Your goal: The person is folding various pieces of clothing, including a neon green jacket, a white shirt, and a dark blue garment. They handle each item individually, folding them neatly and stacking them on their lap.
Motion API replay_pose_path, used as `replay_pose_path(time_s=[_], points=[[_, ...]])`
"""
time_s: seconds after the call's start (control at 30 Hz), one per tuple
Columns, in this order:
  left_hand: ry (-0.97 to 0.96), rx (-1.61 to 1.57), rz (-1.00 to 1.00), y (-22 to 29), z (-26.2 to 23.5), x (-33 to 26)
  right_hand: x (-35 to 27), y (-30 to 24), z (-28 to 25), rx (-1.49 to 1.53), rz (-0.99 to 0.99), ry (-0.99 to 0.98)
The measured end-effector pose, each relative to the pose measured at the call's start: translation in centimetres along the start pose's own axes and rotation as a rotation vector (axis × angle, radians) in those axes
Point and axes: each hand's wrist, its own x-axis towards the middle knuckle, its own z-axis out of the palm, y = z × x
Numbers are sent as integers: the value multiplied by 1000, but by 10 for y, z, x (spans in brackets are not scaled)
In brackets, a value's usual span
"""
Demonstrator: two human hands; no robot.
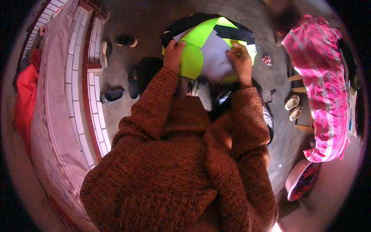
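A piece of cloth with neon yellow panels, a pale grey middle (216, 58) and black parts is spread out in front of me, over my lap or knees. My left hand (174, 56) grips its left side, with the fingers closed on a neon yellow panel (192, 62). Over the right side of the cloth, my right hand (240, 60) is bent, its thumb and fingers drawn together. Anything held between those fingertips is too small to make out. Brown knitted sleeves cover both of my forearms.
A person in a pink plaid garment (320, 85) sits on the right, by a wooden stool (305, 127). Pale shoes (292, 102) and a pink basin (295, 176) are near them. Dark slippers (113, 95) lie left, beside a white-tiled step (77, 100) with a pinkish cloth (54, 108).
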Motion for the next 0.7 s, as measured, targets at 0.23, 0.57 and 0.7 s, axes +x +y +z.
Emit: replay_pose_path(time_s=[0.23, 0.57, 0.7], points=[[180, 213, 207, -27, -10, 13, -18, -13, 7, -340, -123, 143], [362, 468, 413, -12, -7, -10, -38, -8, -2, -702, -306, 293], [270, 586, 575, -26, -20, 1, -53, -22, 1, -717, -415, 349]])
